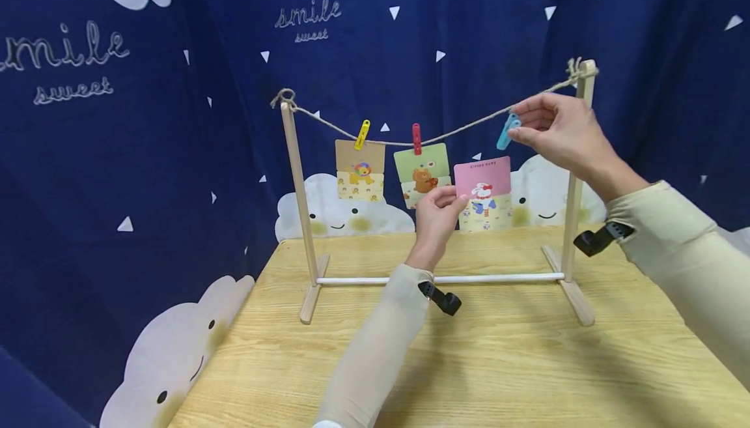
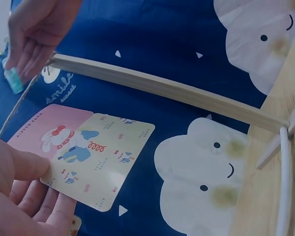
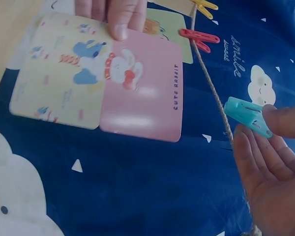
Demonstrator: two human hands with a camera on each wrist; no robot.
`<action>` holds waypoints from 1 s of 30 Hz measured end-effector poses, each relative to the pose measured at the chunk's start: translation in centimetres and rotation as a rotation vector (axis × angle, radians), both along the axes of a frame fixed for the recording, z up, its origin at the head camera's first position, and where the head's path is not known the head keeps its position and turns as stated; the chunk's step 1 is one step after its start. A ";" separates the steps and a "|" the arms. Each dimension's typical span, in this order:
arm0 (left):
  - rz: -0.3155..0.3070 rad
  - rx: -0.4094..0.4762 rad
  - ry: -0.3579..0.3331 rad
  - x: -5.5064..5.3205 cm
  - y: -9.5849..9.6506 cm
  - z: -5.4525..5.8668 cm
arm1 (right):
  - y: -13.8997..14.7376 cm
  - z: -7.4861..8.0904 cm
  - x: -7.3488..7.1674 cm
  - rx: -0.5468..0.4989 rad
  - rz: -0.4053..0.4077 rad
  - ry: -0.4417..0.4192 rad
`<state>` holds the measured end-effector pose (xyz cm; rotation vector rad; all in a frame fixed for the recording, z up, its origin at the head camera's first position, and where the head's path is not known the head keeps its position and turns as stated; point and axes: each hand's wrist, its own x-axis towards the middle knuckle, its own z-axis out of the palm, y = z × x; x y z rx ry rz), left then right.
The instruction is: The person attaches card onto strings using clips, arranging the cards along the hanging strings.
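In the head view my left hand (image 1: 438, 219) pinches the left edge of a pink and cream card (image 1: 484, 195) with a white rabbit on it, held below the twine (image 1: 474, 122). Thumb in front, fingers behind, as the left wrist view shows. My right hand (image 1: 565, 129) pinches a turquoise clothespin (image 1: 508, 132) between thumb and fingers, up near the right part of the twine. The right wrist view has that clothespin (image 3: 247, 114) close beside the twine, its nose toward it. A gap separates the card's top edge from the clothespin.
A yellow clothespin (image 1: 362, 135) holds a tan lion card (image 1: 360, 177) on the twine, and a red clothespin (image 1: 416, 139) holds a green bear card (image 1: 423, 161). Two wooden posts (image 1: 300, 193) joined by a white rod (image 1: 498, 278) stand on the wooden table (image 1: 527, 363). Behind hangs a blue curtain (image 1: 222, 17).
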<state>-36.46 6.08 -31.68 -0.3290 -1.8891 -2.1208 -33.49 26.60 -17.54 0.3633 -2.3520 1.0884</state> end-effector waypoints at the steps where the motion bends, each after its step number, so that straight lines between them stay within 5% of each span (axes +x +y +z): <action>1: -0.003 0.004 0.002 -0.1 0.2 0.1 | -0.1 0.3 -0.2 -0.006 0.004 0.011; 18: 0.022 0.085 0.028 -1.4 2.5 1.3 | -1.7 5.3 -3.1 -0.069 -0.015 0.077; 30: 0.041 0.086 -0.019 -1.7 2.9 1.4 | -2.7 5.6 -4.5 0.085 -0.106 0.083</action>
